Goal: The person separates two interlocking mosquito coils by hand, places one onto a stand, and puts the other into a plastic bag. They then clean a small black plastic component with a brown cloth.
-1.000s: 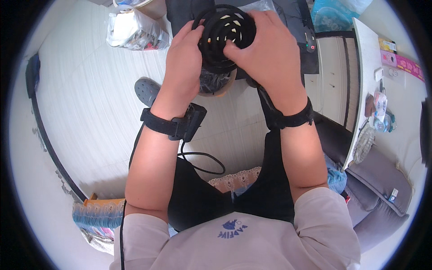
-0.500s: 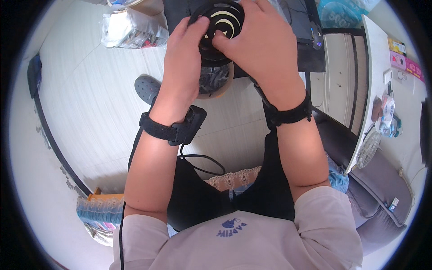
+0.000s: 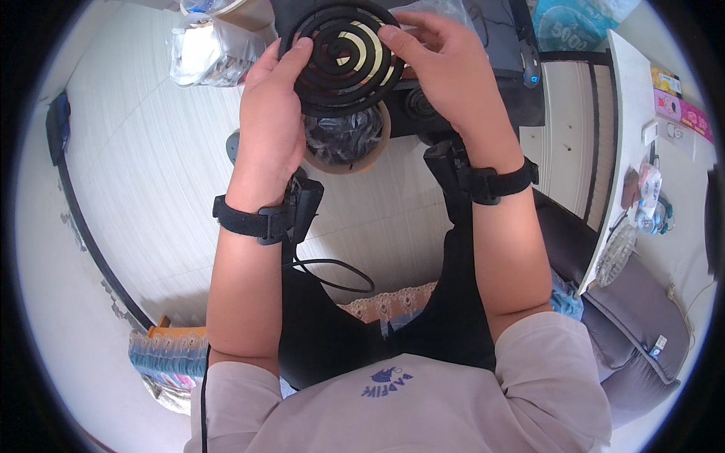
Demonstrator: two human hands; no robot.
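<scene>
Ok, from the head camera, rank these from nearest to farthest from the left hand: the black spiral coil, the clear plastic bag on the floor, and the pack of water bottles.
1. Black spiral coil: the left hand grips its left edge.
2. Clear plastic bag: on the floor, just up and left of that hand.
3. Pack of water bottles: far down at lower left, beside the person's left elbow.

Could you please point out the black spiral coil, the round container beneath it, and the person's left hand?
black spiral coil (image 3: 343,57), head view, on its dark rings.
round container (image 3: 343,140), head view, on its dark contents.
left hand (image 3: 270,121), head view, on the back of the hand.
</scene>
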